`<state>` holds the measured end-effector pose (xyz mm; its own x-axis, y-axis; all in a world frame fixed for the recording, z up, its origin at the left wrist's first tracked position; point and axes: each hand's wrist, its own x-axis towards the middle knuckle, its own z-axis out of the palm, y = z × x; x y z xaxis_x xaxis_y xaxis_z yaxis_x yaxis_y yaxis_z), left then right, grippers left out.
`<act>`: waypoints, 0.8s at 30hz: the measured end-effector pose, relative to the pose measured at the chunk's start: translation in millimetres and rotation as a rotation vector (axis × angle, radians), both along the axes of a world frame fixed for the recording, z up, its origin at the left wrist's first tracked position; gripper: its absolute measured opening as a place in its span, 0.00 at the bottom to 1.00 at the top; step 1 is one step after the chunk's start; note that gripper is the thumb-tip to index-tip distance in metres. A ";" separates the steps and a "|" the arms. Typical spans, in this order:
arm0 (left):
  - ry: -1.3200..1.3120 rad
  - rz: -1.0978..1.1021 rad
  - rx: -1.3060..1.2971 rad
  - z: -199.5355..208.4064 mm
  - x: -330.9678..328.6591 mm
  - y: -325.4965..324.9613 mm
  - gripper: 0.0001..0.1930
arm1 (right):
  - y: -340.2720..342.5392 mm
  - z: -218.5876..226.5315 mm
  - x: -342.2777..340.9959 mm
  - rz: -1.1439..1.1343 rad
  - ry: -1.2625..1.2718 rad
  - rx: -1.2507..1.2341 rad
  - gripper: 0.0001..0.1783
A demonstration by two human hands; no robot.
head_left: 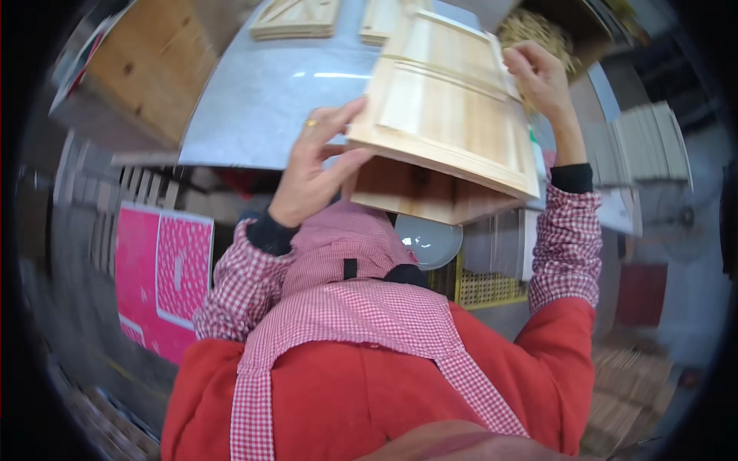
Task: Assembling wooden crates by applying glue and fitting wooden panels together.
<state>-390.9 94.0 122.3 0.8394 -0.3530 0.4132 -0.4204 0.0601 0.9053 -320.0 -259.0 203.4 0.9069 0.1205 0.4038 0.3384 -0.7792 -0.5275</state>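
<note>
A pale wooden box (453, 107) with panelled faces stands tilted at the near edge of the table, its hollow open side toward me. My left hand (315, 157) grips its near left corner, thumb low by the opening and fingers along the left edge. A ring sits on one of those fingers. At the box's far right edge, my right hand (542, 81) is closed, its fingers curled in against the wood. Whatever lies inside those curled fingers is hidden from view.
On the grey-blue tabletop (254, 100) lie framed wooden panels (296, 19) at the far side. A large wooden crate (154, 73) stands left. Wood shavings (538, 34) fill a box at far right, near stacked boards (649, 146). A round grey stool seat (430, 238) is below.
</note>
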 end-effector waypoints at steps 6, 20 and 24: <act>-0.101 -0.034 0.052 6.1 6.8 5.6 0.27 | 14.0 -77.4 -151.4 -0.002 -0.210 0.636 0.24; -0.077 0.084 0.149 8.3 -3.3 23.1 0.25 | 59.2 -86.5 -156.1 -0.047 -0.220 0.582 0.30; -0.061 0.188 0.077 1.9 -4.2 42.0 0.28 | 48.3 -88.3 -137.3 0.094 -0.155 0.630 0.31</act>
<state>-395.1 136.0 124.2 0.8680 -0.2247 0.4428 -0.4715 -0.0930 0.8769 -457.3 -210.7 115.0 0.8298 -0.1063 0.5478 0.4984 -0.3001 -0.8133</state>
